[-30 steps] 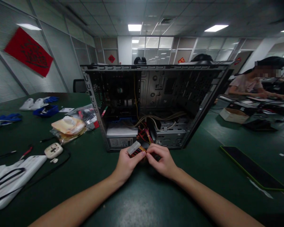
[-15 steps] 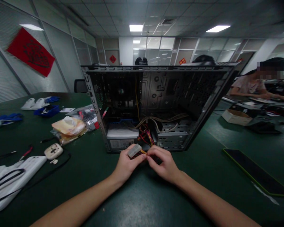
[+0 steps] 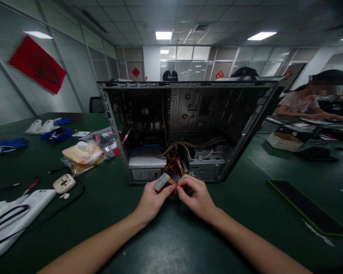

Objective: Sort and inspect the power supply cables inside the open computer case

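An open computer case (image 3: 188, 84) stands on the green table, its inside facing me. In front of its lower edge, my left hand (image 3: 152, 198) is closed around a wide, pale power connector (image 3: 162, 182) with yellow, red and black wires (image 3: 173, 183). My right hand (image 3: 196, 193) pinches the same wires just right of the connector; its fingertips partly hide them. More coloured cables (image 3: 175, 161) run back into the case beside the silver power supply (image 3: 147, 173). A fan (image 3: 145, 111) shows in the dark upper left of the case.
Left on the table lie a tissue pack (image 3: 82, 153), a white power strip (image 3: 64, 184), blue gloves (image 3: 8, 144) and a white tray-like object (image 3: 23, 220). To the right are a black green-edged panel (image 3: 307, 207) and an open box (image 3: 284, 141). A person (image 3: 305, 101) sits beyond.
My fingers have shifted slightly, and more of the coloured wires now shows between my hands. The connector has tilted a little and moved slightly left. The case stays in place.
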A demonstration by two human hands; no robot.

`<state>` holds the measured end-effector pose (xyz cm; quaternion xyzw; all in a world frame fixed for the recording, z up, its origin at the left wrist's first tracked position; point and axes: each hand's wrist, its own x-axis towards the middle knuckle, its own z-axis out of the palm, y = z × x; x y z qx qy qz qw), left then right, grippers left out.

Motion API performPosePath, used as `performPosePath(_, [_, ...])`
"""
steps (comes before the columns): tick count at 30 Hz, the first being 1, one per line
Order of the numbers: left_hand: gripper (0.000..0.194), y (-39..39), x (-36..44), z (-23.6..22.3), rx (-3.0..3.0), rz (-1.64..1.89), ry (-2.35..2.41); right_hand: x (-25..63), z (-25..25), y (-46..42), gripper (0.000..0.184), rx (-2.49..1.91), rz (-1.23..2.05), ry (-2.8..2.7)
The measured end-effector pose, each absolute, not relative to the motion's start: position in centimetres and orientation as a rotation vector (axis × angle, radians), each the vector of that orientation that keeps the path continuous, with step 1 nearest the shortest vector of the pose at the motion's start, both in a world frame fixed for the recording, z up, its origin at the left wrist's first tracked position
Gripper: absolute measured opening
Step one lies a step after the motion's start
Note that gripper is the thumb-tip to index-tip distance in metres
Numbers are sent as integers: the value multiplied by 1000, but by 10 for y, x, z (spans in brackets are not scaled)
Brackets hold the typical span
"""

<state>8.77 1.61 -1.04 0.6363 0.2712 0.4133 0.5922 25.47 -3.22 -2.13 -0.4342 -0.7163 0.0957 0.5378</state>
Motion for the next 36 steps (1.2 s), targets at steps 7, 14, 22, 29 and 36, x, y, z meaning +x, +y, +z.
performPosePath(7, [22, 22, 88, -12, 1514, 985, 651, 254, -21, -34, 5, -1040, 323, -1723])
performPosePath(14, [24, 22, 84, -10, 1544, 930, 656, 257, -20, -33, 15, -1036, 586, -1640])
performPosePath(22, [26, 20, 83, -10, 1505, 930, 676, 256, -18, -30, 13, -1065, 520, -1645])
performPosePath(29, [25, 18, 84, -6, 1513, 926, 686, 257, -21, -30, 9, -1052, 340, -1691])
performPosePath(36, [22, 17, 83, -9, 1516, 1012, 660, 251, -13, -35, 17, -1006, 428, -1642])
